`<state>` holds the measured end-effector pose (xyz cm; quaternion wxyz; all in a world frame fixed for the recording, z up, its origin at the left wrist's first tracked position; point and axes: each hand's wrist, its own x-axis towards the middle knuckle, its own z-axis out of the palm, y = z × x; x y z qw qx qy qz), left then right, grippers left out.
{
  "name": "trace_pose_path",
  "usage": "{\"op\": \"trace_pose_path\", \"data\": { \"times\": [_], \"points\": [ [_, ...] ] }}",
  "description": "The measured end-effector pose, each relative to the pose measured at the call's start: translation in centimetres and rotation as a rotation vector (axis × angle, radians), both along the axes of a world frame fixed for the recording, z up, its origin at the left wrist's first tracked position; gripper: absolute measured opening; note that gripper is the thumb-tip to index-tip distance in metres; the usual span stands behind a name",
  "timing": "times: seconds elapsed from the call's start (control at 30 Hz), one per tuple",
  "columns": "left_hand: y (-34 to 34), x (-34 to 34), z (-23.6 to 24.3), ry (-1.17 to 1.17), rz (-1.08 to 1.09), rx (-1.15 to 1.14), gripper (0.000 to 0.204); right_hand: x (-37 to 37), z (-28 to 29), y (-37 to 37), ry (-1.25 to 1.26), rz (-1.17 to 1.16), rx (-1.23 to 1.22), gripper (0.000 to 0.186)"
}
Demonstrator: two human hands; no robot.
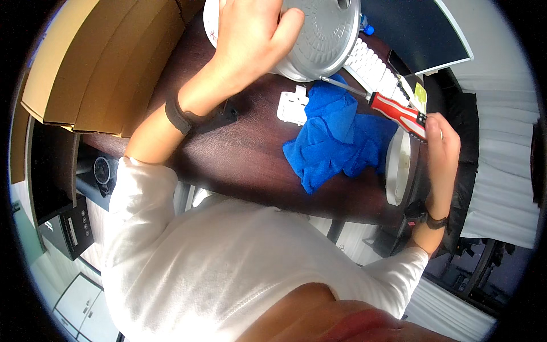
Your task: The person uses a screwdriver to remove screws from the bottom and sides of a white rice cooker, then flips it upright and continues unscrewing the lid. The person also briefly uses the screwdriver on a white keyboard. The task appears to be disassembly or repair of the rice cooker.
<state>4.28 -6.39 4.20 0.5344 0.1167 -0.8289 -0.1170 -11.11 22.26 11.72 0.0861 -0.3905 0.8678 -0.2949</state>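
My left hand (pixel 250 43) reaches over a silver metal appliance (pixel 319 37) at the top; most of its fingers are cut off by the edge, so its grip is unclear. My right hand (pixel 441 139) is closed on the handle of a red and white screwdriver (pixel 393 111). The shaft points left, its tip at the appliance's lower rim. Below lies a crumpled blue cloth (pixel 336 142), beside a small white plastic piece (pixel 290 111). A white oval dish or lid (pixel 396 174) lies below my right hand's tool.
Large cardboard pieces (pixel 97 62) stand along the left of the dark desk (pixel 222 159). A white keyboard (pixel 370 65) and a monitor (pixel 413 31) occupy the back right. White curtain (pixel 501 165) hangs at the far right. A black box (pixel 68 228) sits low at left.
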Motion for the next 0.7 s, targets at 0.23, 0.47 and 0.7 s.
{"op": "trace_pose_path", "data": {
  "times": [0.23, 0.47, 0.7],
  "points": [
    [-0.3, 0.1, -0.3, 0.008, -0.008, 0.051, 0.053, 1.7, 0.1, 0.3, 0.164, 0.286, -0.061, 0.051],
    [-0.3, -0.1, -0.1, 0.011, 0.000, 0.046, 0.052, -0.4, -0.3, 0.3, 0.136, 0.128, 0.061, 0.028],
    [-0.9, 0.1, -0.2, 0.014, 0.018, 0.063, 0.052, 1.5, 0.1, -0.4, 0.402, 0.358, -0.009, 0.052]
  ]
}}
